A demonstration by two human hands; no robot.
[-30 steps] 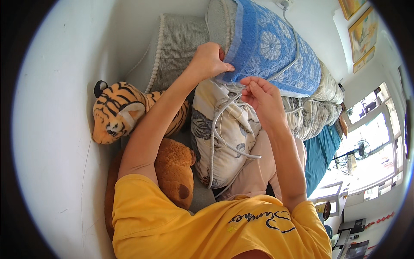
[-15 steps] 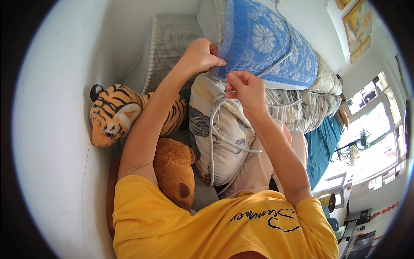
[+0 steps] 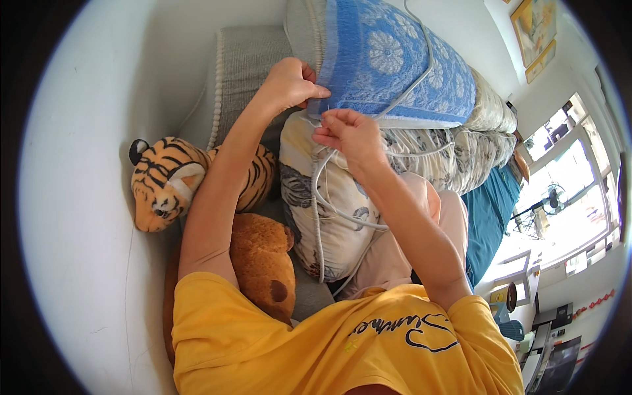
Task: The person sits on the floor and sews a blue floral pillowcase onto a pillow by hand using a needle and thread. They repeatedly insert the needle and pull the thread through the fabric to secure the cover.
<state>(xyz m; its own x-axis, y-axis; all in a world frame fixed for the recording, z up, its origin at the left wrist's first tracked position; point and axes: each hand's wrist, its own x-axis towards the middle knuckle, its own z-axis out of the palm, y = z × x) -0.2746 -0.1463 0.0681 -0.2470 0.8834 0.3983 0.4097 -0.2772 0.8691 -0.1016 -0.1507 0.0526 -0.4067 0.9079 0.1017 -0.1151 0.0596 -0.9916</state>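
My left hand (image 3: 289, 84) is closed at the lower left corner of a blue towel (image 3: 388, 72) with white flowers, its thumb lying on the towel's edge. Just below it, my right hand (image 3: 352, 135) pinches a thin, needle-like sliver (image 3: 328, 107) that points up to the towel. The sliver is too fine to make out fully. Under both hands lies a cream quilt (image 3: 339, 217) with grey print, bundled up. A white cord (image 3: 316, 217) loops over the quilt below my right hand and runs on across the towel.
Left of my left forearm lies a plush tiger (image 3: 164, 181), against the white wall (image 3: 85, 197). A brown plush toy (image 3: 260, 263) sits by my left upper arm. A grey cushion (image 3: 253, 72) with beaded trim stands behind. Teal bedding (image 3: 490, 210) and a fan (image 3: 553, 199) are at the right.
The whole view has shifted slightly, so the scene sits a little further left. Both hands stay at the towel's corner, and my right hand's fingers have turned a little.
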